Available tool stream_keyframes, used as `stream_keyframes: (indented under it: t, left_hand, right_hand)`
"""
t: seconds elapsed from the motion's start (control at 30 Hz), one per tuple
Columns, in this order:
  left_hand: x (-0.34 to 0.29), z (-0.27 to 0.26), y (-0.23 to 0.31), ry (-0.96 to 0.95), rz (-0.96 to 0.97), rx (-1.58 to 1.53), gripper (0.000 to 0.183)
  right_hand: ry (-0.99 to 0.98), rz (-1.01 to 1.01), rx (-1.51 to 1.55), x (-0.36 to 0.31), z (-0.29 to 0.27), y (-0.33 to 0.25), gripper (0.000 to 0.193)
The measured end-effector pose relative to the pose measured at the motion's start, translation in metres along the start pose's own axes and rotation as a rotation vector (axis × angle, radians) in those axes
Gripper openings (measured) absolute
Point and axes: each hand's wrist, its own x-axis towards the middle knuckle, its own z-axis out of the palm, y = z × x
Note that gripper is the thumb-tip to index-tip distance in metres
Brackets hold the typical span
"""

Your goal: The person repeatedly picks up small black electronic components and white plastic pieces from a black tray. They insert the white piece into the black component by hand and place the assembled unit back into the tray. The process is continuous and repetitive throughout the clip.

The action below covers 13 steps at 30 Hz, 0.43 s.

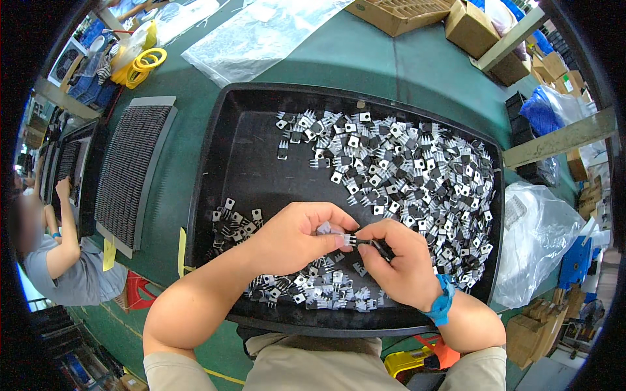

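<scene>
Above the near half of a black tray (225, 156), my two hands meet. My left hand (290, 238) is closed, pinching a small pale translucent piece with prongs (349, 240) between thumb and fingers. Right beside it, my right hand (401, 264) is closed round a small black part (385, 250), mostly covered by the fingers; its exact kind is hidden. A blue band (443, 301) circles my right wrist. Many three-legged transistors (391, 169) with black bodies and metal tabs are heaped on the tray's right side. Smaller groups of transistors (319, 287) lie below and left of my hands.
Left of the tray is a rack of dark parts in rows (130, 169). Clear plastic bags (261, 39) lie beyond it and at the right (538, 241). Cardboard boxes (401, 13) stand at the back. A person (62, 260) works at far left.
</scene>
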Motion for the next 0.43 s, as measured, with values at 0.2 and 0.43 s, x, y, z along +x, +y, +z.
stream_keyframes:
  t: [0.2, 0.43]
  left_hand:
    - [0.0, 0.007, 0.003, -0.068, -0.061, -0.103, 0.026]
    - [0.0, -0.003, 0.004, -0.045, -0.129, -0.34, 0.029]
  right_hand:
    - [0.07, 0.117, 0.1, -0.002, 0.005, 0.003, 0.013]
    - [0.124, 0.069, 0.105, -0.001, 0.001, 0.004, 0.015]
